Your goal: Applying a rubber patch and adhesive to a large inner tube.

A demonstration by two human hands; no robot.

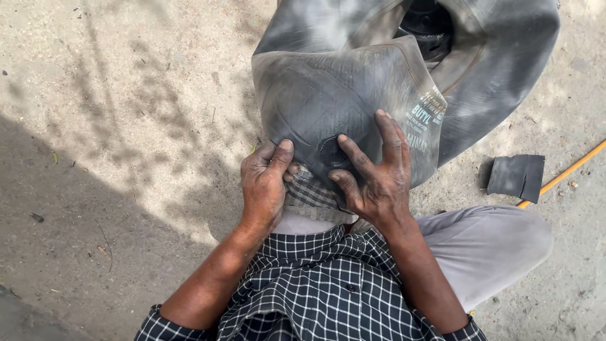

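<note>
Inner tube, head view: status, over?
Left hand and right hand both pressing black inner tube over knee. Rubber scrap lies aside. Nothing obstructing.

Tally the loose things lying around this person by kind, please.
Large grey-black rubber inner tube: 1
Small dark square rubber piece: 1
Thin yellow rod: 1
Total: 3
The left hand and right hand both press on the tube.

Ground: bare concrete [126, 95], pale grey, rough and dusty, filling the view.
Light: strong sun, with dappled leaf shadow at the upper left and a broad dark shadow across the lower left.
Litter: small twigs and specks scattered about.
Right edge: 1 yellow rod [568, 172] lying slantwise.
</note>
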